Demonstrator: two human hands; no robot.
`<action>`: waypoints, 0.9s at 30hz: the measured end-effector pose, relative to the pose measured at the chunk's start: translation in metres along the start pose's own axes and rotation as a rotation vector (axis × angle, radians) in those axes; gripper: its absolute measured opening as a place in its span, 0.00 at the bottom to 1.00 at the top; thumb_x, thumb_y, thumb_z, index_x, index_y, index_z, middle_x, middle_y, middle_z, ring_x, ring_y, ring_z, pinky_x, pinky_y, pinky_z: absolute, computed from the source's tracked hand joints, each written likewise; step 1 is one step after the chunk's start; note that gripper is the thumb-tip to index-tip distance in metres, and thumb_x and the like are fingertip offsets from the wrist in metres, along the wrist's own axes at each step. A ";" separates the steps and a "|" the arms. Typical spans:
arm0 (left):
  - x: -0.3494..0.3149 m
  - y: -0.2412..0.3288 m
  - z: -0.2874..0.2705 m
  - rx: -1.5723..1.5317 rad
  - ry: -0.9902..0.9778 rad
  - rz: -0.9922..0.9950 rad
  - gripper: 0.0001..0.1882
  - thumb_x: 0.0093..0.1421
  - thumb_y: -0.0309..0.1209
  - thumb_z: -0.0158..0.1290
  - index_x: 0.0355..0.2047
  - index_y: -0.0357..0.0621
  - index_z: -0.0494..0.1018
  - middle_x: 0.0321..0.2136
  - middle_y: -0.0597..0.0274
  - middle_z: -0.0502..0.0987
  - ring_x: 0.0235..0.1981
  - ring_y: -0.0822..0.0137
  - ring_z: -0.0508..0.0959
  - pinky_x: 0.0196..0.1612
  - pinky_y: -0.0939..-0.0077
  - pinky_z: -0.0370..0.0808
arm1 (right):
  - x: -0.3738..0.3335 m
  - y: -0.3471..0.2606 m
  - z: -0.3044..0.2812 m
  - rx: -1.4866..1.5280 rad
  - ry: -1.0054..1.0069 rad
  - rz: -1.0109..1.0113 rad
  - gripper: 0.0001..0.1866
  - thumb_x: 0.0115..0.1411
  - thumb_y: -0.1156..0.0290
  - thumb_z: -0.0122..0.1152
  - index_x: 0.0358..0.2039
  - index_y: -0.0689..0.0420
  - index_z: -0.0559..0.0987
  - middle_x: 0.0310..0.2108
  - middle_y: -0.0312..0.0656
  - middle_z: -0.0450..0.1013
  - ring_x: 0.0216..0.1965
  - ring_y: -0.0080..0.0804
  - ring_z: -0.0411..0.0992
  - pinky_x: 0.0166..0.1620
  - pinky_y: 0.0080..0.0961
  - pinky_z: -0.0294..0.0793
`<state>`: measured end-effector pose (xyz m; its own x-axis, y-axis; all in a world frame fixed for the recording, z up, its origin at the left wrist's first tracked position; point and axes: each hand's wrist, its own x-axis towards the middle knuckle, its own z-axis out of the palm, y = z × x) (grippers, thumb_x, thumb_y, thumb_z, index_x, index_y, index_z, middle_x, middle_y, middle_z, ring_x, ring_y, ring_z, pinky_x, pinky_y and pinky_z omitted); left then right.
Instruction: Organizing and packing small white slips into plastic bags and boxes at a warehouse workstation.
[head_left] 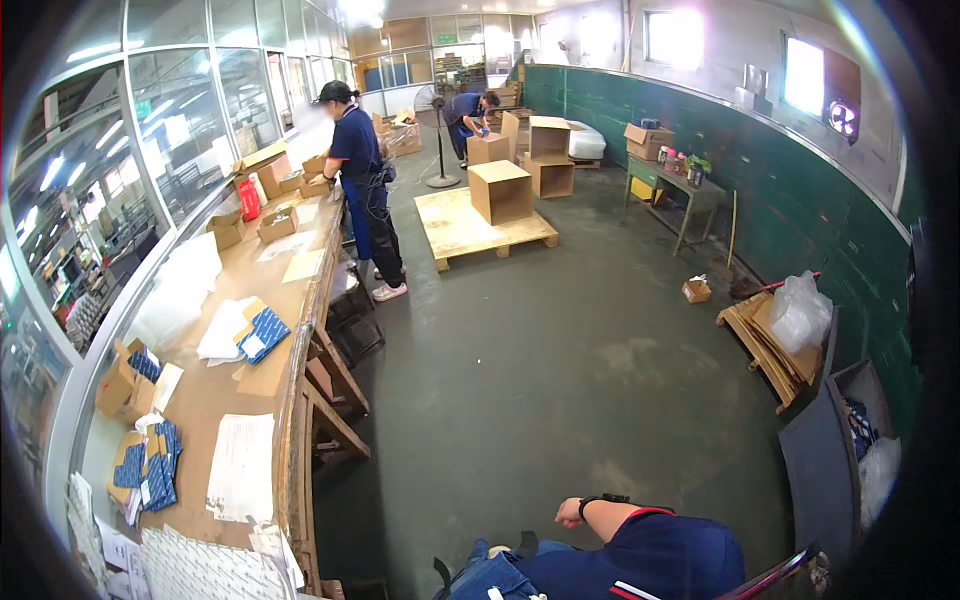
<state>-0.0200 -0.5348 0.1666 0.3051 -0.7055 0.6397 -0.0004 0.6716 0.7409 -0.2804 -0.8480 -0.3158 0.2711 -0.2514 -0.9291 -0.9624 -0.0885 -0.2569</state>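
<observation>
My right hand point(570, 512) shows near the lower edge, with the forearm bent across in front of my body. Its fingers are curled in, and I see nothing held in them. A dark band point(604, 498) circles the wrist, below a navy sleeve point(670, 555) with red trim. The hand hangs over the grey-green floor point(540, 400), touching nothing. Below it is blue denim cloth point(500, 575) with black straps. My left hand is not in view. To the left, the long workbench point(200, 400) carries blue-and-white packets point(263, 335), more packets point(160, 465) and paper sheets point(241, 468).
One co-worker point(355, 170) stands at the bench; another point(468, 118) bends over a carton point(488, 150). A wooden pallet point(450, 228) bears an open carton point(500, 195). Along the right wall stand a small table point(690, 195), flattened cardboard point(770, 345) and a grey bin point(820, 475).
</observation>
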 end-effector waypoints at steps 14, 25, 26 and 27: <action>-0.011 0.010 -0.006 0.016 0.031 0.024 0.07 0.50 0.26 0.58 0.29 0.43 0.71 0.27 0.60 0.74 0.36 0.59 0.70 0.44 0.59 0.63 | -0.018 -0.011 0.009 0.005 0.005 -0.030 0.11 0.53 0.63 0.55 0.36 0.50 0.77 0.20 0.32 0.73 0.16 0.20 0.68 0.17 0.21 0.62; -0.013 0.026 -0.010 0.048 0.032 0.046 0.07 0.49 0.27 0.58 0.28 0.44 0.71 0.27 0.60 0.74 0.36 0.58 0.70 0.45 0.58 0.62 | 0.011 0.020 0.021 -0.012 0.029 -0.026 0.18 0.52 0.55 0.55 0.15 0.55 0.76 0.14 0.37 0.71 0.15 0.26 0.68 0.20 0.28 0.66; -0.013 0.029 -0.010 0.059 0.031 0.046 0.07 0.49 0.27 0.58 0.28 0.44 0.71 0.27 0.60 0.74 0.36 0.58 0.70 0.45 0.58 0.62 | 0.003 0.013 0.021 -0.039 0.018 0.000 0.18 0.52 0.55 0.55 0.15 0.55 0.76 0.14 0.36 0.71 0.15 0.26 0.68 0.20 0.28 0.66; -0.014 0.032 -0.010 0.071 0.031 0.048 0.07 0.49 0.27 0.58 0.28 0.44 0.71 0.27 0.60 0.74 0.36 0.58 0.70 0.45 0.58 0.62 | -0.004 0.005 0.019 -0.024 0.014 0.074 0.11 0.53 0.62 0.56 0.35 0.52 0.78 0.20 0.33 0.73 0.18 0.20 0.70 0.20 0.21 0.67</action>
<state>-0.0148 -0.5011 0.1788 0.3326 -0.6648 0.6689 -0.0825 0.6860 0.7229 -0.2867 -0.8289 -0.3185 0.1993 -0.2715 -0.9416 -0.9792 -0.0924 -0.1806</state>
